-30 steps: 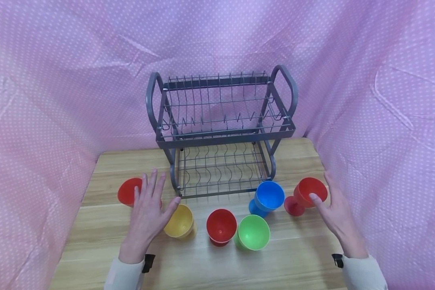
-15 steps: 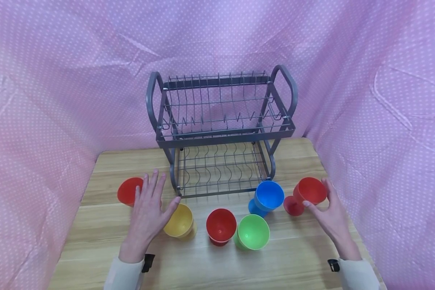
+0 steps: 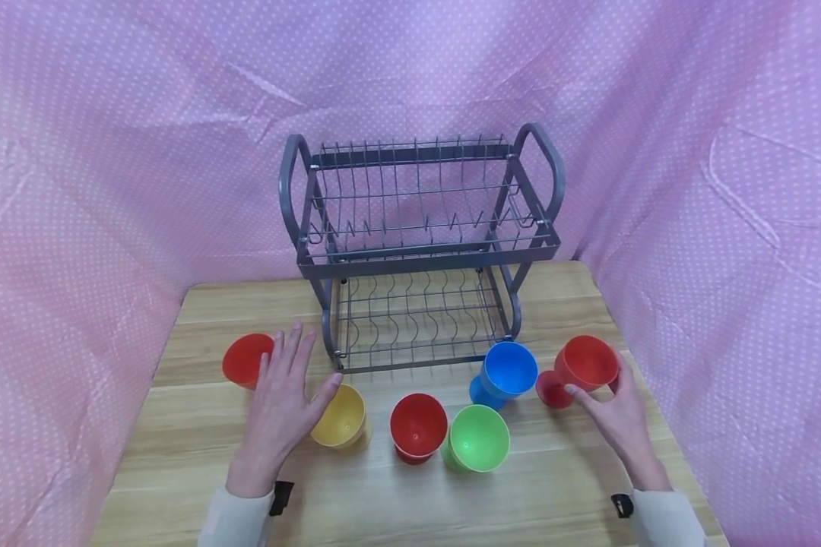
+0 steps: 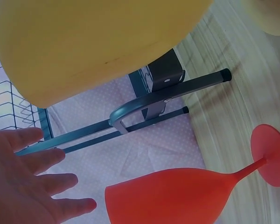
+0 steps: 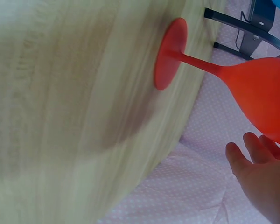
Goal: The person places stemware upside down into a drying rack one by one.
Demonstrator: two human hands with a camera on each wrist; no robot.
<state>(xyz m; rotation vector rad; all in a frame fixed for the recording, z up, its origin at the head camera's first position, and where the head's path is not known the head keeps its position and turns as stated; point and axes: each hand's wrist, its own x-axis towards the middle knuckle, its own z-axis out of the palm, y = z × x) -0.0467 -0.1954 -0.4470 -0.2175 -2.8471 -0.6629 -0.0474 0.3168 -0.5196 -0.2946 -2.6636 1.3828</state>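
Held the left hand with the grip spread wide, fingers fanned and thumb stretched aside, between the far-left red goblet and the yellow goblet. Had the fingertips just short of the far-left red goblet's rim in the left wrist view. Overlapped the yellow goblet with the thumb in the head view; could not tell touching from merely near.

Had the right hand curved with the grip round the bowl of the far-right red goblet, thumb on the near side and fingers on the outer side. Could not tell the firmness of that hold. Saw that goblet upright on its foot near the table's right edge, beside the blue goblet.

Saw the middle red goblet close beside the green goblet, both opening upward to smooth bare insides with a small pale spot at the bottom.

Noted smooth, plastic-looking bowls on slim stems and round discs; a light wood-grained table; a dark grey two-tier rack with thin wire and looped handles; creased pink-lilac cloth with white dots behind.
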